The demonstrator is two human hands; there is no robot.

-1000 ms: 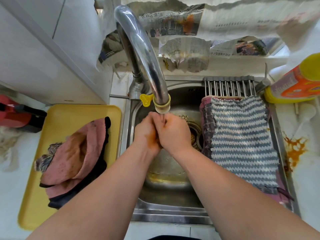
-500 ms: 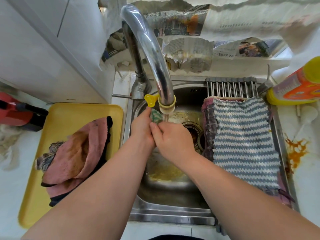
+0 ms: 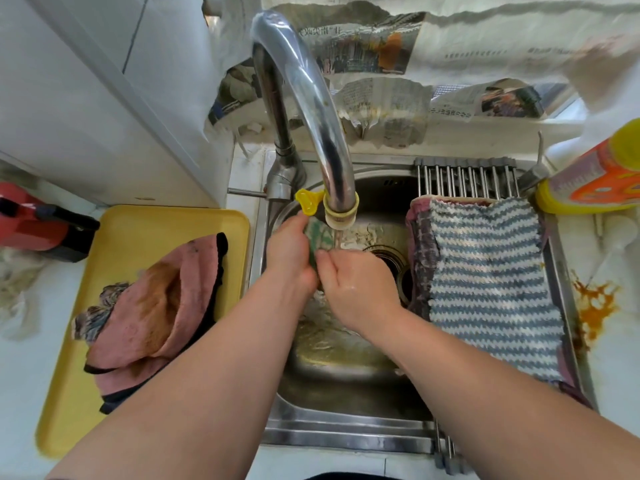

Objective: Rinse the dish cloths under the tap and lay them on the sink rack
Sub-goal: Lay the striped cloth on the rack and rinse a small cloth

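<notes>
A small green patterned cloth [image 3: 320, 237] is held under the spout of the chrome tap [image 3: 313, 109], where water runs. My left hand [image 3: 289, 252] grips its left side and my right hand [image 3: 356, 278] pinches its lower edge; most of the cloth is hidden between them. On the metal sink rack [image 3: 465, 176] at the right lies a blue-and-white striped cloth [image 3: 491, 282] over a purple one [image 3: 420, 258]. A stained pink cloth [image 3: 156, 306] with other cloths beneath sits on the yellow tray [image 3: 138, 225] to the left.
The steel sink [image 3: 346, 403] has an open drain [image 3: 393, 263] just right of my hands. A yellow-orange detergent bottle [image 3: 595, 178] lies at the right rear. An orange stain [image 3: 594, 306] marks the right counter. A red object [image 3: 31, 223] sits far left.
My hands have lifted and parted slightly, and the green cloth now shows between them under the spout; one second ago it was hidden inside my clasped hands.
</notes>
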